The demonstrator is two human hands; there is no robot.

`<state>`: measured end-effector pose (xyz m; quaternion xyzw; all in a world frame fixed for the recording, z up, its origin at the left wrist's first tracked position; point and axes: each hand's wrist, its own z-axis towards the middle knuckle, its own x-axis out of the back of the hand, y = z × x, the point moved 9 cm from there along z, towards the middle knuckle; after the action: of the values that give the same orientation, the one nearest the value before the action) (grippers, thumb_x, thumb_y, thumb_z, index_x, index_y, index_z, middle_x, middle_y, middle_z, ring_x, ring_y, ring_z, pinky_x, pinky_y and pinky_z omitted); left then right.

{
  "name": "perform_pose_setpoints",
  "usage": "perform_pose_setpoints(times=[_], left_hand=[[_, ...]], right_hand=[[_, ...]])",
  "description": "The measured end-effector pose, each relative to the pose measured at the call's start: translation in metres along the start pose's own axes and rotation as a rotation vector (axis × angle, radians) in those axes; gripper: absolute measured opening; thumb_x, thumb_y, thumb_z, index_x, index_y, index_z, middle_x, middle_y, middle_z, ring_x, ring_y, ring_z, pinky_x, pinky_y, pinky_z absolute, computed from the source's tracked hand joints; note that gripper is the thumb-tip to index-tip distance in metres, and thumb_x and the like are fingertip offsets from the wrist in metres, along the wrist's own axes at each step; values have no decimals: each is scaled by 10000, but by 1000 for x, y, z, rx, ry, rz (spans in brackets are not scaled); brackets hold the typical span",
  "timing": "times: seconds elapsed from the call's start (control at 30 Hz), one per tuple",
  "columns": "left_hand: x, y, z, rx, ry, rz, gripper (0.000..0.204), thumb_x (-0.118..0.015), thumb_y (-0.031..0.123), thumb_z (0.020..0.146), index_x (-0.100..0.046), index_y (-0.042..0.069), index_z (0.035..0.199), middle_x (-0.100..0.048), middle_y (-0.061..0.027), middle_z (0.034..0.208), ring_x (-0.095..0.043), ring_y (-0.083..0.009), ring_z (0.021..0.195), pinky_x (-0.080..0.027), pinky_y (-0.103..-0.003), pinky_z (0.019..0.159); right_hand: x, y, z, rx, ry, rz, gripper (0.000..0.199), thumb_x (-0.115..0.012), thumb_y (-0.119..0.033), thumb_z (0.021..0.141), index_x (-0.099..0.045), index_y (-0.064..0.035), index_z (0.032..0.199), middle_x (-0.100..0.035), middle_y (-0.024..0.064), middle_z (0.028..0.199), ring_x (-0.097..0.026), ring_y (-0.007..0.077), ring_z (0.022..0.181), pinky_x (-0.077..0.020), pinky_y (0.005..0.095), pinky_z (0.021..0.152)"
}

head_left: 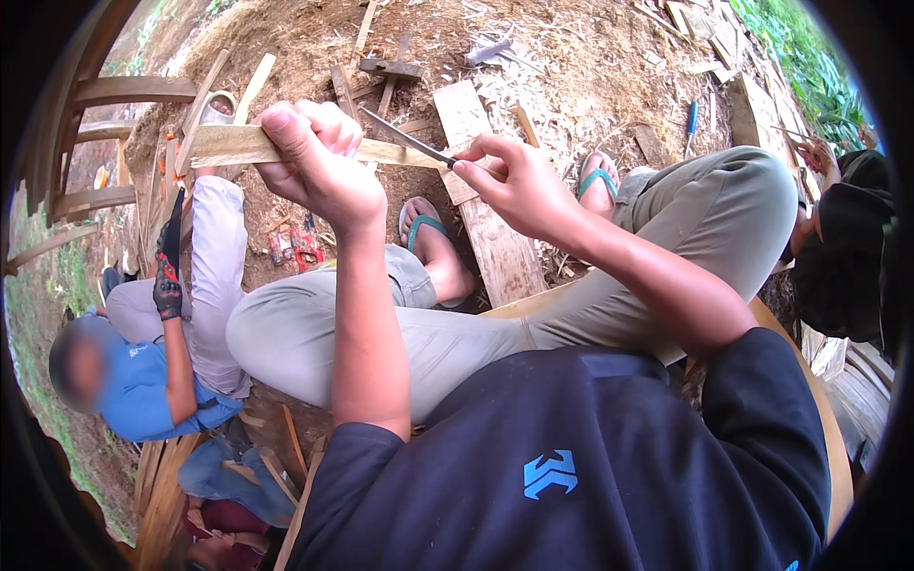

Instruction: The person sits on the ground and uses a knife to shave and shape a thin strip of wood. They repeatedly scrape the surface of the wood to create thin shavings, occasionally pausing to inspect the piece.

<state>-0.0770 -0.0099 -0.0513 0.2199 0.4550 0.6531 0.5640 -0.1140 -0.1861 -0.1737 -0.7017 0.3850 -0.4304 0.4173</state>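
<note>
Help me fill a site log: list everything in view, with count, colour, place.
Wooden strip: one, pale, upper left of centre
Thin blade: one, dark, upper centre
Plank: at least one, pale, centre ground
Blue-handled tool: one, blue, upper right
Wood shavings: countless, pale, top
Loose wood: many pieces, brown, top
Wooden slats: several, brown, left edge
Plants: many, green, top right
Red items: count unclear, red, left of centre
Co-workers: at least three, wearing blue, dark red, black, left and right edges
Sandals: two, teal, centre
Trousers: one pair, grey-green, centre
Shirt: one, navy, bottom
Left hand: one, bare, upper left, gripping wooden strip
Right hand: one, bare, upper centre, fingers on thin blade
</note>
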Motion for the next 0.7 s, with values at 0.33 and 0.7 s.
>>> perform_pose_setpoints(times=[0.33,0.7], left_hand=[[-3,1,0,-1,-10,-34,460,-441,389,1062,-298,142,701,-271,64,577,-235,-36,493,-209,-224,446],[12,3,8,39,-59,-9,467,-380,514,1035,-497,78,915,-532,-77,694,-517,-198,600,-469,-343,577]], right_hand=[[1,3,-6,139,91,-45,210,-642,-222,913,-672,-35,1004,-677,240,804,-678,410,797,-521,462,710],[1,4,0,194,89,-130,235,-646,-244,943,-647,-25,1026,-695,208,751,-685,284,656,-497,384,631]])
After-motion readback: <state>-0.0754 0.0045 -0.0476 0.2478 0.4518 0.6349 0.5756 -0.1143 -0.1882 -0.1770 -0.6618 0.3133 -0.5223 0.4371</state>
